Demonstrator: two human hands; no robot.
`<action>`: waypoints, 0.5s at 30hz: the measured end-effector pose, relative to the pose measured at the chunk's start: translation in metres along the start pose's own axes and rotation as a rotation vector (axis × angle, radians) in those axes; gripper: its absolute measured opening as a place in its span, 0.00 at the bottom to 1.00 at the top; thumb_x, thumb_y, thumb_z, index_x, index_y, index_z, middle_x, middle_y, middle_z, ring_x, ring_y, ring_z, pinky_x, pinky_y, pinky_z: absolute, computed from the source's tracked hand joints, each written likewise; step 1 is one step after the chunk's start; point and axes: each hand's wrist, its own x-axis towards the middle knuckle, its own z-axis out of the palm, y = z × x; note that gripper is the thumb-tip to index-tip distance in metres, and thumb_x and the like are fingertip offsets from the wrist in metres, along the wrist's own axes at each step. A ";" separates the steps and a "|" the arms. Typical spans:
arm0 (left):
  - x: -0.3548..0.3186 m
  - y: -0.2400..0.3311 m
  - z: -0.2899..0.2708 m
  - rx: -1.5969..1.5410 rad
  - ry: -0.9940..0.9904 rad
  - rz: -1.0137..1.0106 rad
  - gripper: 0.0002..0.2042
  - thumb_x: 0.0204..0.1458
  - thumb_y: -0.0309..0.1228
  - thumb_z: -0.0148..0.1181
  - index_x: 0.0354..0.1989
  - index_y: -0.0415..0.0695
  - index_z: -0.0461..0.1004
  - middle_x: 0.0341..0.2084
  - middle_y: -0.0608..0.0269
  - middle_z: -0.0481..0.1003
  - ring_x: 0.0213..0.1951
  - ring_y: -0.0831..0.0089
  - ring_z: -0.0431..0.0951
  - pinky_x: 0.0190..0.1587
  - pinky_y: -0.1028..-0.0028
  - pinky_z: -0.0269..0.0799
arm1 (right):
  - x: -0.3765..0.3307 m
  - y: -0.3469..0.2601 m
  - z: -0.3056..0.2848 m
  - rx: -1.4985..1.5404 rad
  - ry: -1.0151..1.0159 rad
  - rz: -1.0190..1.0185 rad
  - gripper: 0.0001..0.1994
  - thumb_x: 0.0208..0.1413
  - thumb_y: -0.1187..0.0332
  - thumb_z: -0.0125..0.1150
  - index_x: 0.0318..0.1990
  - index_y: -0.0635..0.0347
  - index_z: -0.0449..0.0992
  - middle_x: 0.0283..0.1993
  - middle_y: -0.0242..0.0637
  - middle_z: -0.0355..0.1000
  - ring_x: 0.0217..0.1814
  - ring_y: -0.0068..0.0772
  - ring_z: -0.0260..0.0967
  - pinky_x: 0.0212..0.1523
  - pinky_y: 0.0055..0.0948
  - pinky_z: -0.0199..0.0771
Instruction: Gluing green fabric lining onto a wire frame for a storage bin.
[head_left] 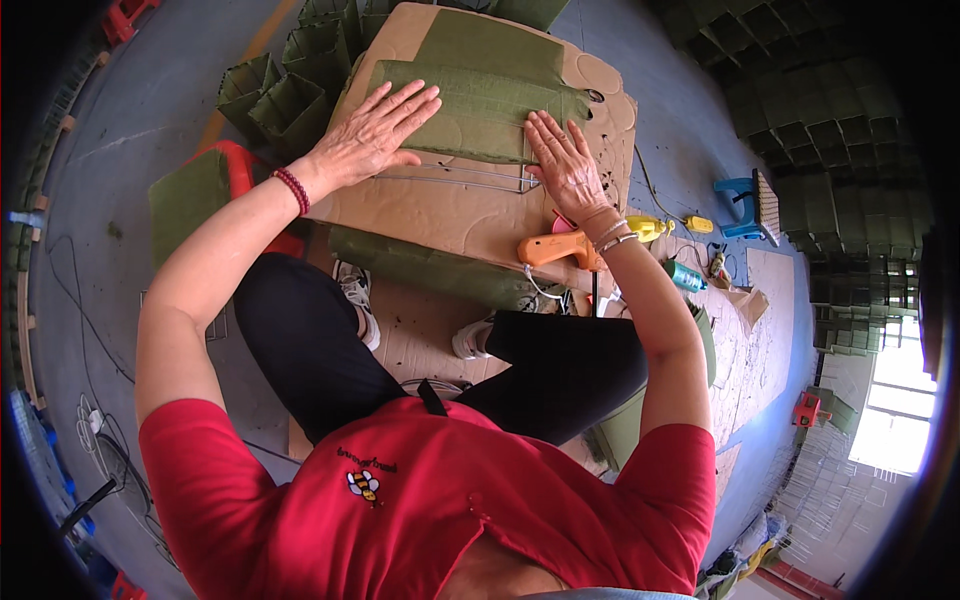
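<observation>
My left hand [372,130] lies flat, fingers spread, on the left part of a green foam slab [470,95] that rests on a cardboard-covered work board [440,215]. Flat on the slab's right lower edge presses my right hand [562,165], fingers together. A bent wire frame [460,180] lies on the cardboard just below the slab, between the two hands. An orange glue gun [552,247] lies by my right wrist. Neither hand holds anything.
Green foam boxes [290,95] stand stacked at the upper left, and many more at the right. A red stool [235,170] carries a green piece. A blue stool [740,195], yellow bottle [650,228] and cardboard sheets [765,330] lie on the blue floor at the right.
</observation>
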 end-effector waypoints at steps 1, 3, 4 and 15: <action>-0.003 -0.002 -0.005 0.006 -0.001 -0.001 0.40 0.52 0.53 0.50 0.68 0.46 0.43 0.68 0.64 0.46 0.69 0.68 0.43 0.70 0.61 0.41 | 0.000 -0.002 -0.005 0.007 -0.032 0.039 0.37 0.53 0.52 0.53 0.67 0.60 0.50 0.70 0.40 0.49 0.73 0.37 0.42 0.70 0.45 0.40; -0.010 -0.013 -0.021 -0.055 -0.026 0.022 0.48 0.45 0.56 0.54 0.69 0.45 0.39 0.69 0.62 0.41 0.70 0.67 0.40 0.70 0.61 0.38 | -0.001 -0.003 -0.019 -0.024 -0.089 0.093 0.42 0.53 0.43 0.46 0.68 0.63 0.44 0.72 0.44 0.41 0.75 0.38 0.35 0.72 0.45 0.32; -0.015 -0.017 -0.029 -0.046 -0.021 0.024 0.48 0.45 0.56 0.54 0.69 0.45 0.39 0.69 0.62 0.41 0.70 0.67 0.40 0.70 0.61 0.38 | -0.001 -0.006 -0.025 -0.029 -0.080 0.093 0.42 0.53 0.43 0.46 0.68 0.63 0.44 0.72 0.44 0.41 0.75 0.38 0.35 0.72 0.45 0.32; 0.034 0.020 0.017 -0.039 0.065 0.014 0.41 0.52 0.57 0.45 0.69 0.44 0.41 0.69 0.61 0.44 0.69 0.66 0.42 0.69 0.61 0.40 | 0.063 -0.045 0.009 0.022 0.061 -0.064 0.36 0.56 0.46 0.47 0.63 0.67 0.55 0.67 0.46 0.53 0.72 0.42 0.44 0.69 0.42 0.45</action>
